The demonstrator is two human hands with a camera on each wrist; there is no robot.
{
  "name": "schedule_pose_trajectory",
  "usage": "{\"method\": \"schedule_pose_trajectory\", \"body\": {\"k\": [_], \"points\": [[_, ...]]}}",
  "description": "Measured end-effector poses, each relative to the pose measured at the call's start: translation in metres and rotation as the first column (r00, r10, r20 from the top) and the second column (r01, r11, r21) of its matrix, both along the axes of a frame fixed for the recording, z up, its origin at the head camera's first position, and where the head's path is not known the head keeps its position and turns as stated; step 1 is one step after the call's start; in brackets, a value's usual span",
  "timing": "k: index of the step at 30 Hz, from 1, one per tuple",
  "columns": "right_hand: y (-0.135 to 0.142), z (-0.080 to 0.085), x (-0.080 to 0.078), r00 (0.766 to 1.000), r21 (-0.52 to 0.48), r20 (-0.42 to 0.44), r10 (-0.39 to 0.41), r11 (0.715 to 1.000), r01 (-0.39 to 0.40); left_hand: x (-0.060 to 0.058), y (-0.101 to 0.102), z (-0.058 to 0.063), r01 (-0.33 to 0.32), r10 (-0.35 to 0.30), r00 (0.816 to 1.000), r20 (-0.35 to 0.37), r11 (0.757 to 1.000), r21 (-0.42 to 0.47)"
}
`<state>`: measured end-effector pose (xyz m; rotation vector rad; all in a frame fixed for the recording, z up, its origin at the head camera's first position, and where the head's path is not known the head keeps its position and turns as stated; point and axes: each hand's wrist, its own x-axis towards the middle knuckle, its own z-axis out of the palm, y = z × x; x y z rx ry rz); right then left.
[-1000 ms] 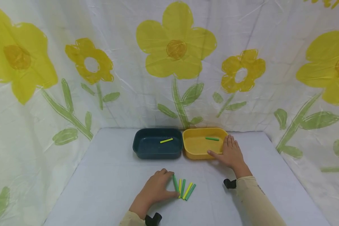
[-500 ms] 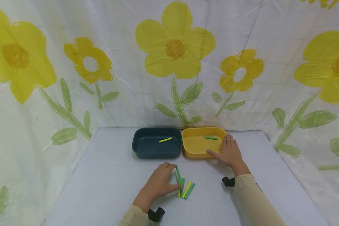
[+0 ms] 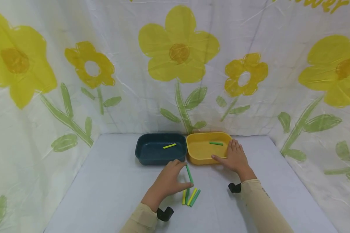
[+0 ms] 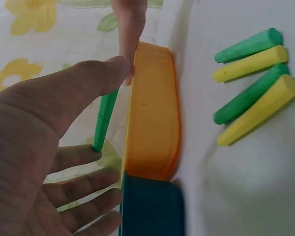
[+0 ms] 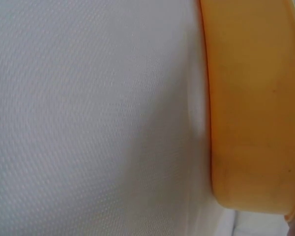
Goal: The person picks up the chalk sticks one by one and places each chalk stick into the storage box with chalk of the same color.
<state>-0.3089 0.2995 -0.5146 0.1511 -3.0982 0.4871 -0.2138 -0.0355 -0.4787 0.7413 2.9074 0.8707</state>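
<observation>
My left hand [image 3: 168, 181] pinches a green chalk stick [image 3: 189, 173] by its two ends, between thumb tip and index fingertip. In the left wrist view the same green chalk [image 4: 105, 120] spans that gap while the other fingers are spread. Just below the hand, two yellow chalks [image 3: 192, 196] and two green chalks [image 3: 195, 197] lie on the white cloth. My right hand [image 3: 238, 160] rests with straight fingers on the right end of the yellow box [image 3: 204, 161], its thumb along the front rim. One green chalk [image 3: 216, 143] lies inside that box.
Left of the yellow box, close against it, stands a dark teal box [image 3: 160, 161] with one yellow chalk [image 3: 169, 146] in it. Behind both boxes hangs a white curtain [image 3: 128, 106] printed with yellow flowers. A black wrist mount [image 3: 165, 214] sits on the left wrist.
The left hand has lifted the green chalk from the left of the row and carried it forward and right, toward the boxes. The right hand has stayed at the yellow box.
</observation>
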Motion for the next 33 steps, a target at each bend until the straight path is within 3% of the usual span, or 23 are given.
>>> {"method": "schedule_pose_trajectory", "body": {"k": [8, 20, 33], "points": [[0.000, 0.000, 0.001, 1.000, 0.009, 0.002, -0.005, 1.000, 0.005, -0.018, 0.017, 0.014, 0.027, -0.027, 1.000, -0.003, 0.999, -0.017], [-0.001, 0.003, 0.001, 1.000, 0.010, 0.006, -0.001, 1.000, 0.001, -0.043, 0.024, 0.019, 0.025, -0.024, 0.999, -0.041, 0.999, 0.030], [0.001, 0.000, -0.001, 1.000, 0.005, 0.017, -0.003, 1.000, 0.002, -0.056, 0.035, 0.017, 0.021, -0.022, 1.000, -0.013, 0.999, -0.043]]}}
